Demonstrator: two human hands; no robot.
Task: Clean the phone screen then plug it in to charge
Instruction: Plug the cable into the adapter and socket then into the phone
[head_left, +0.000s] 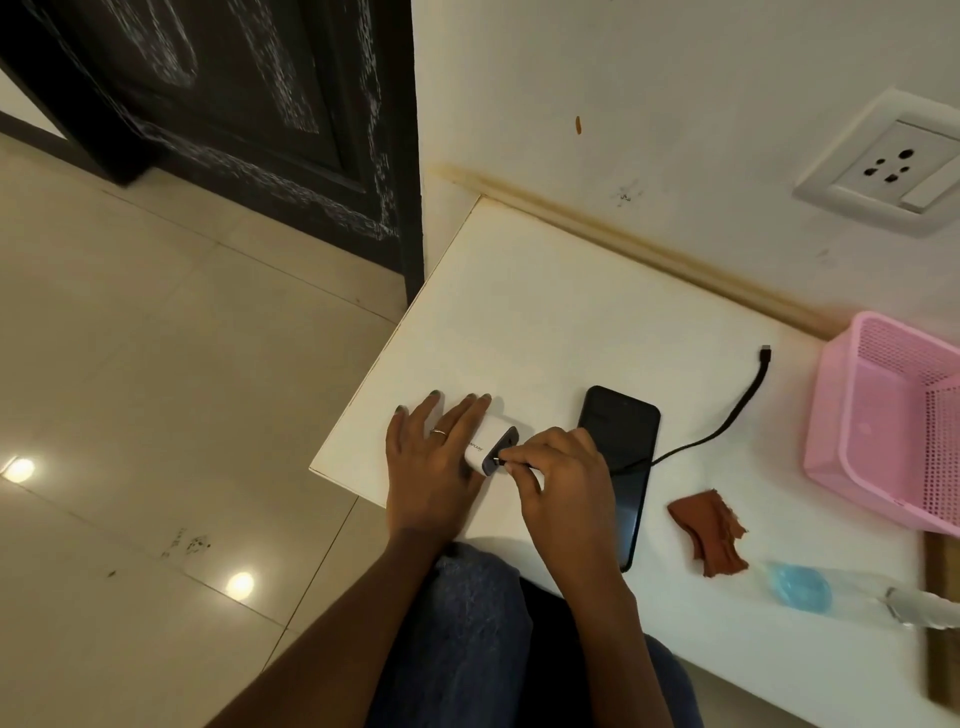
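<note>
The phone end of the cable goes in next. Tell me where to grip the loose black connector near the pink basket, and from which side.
Pinch the small black connector by its rigid plug housing, not the thin black cable behind it. It lies flat on the white table, tip toward the wall, clear of the pink perforated plastic basket. Come from above, fingers on its two sides.

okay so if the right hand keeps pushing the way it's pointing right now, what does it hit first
The right hand pinches the black cable's plug and points left at the dark port face of the white charger adapter, held by the left hand. It would likely meet that port first.
</note>
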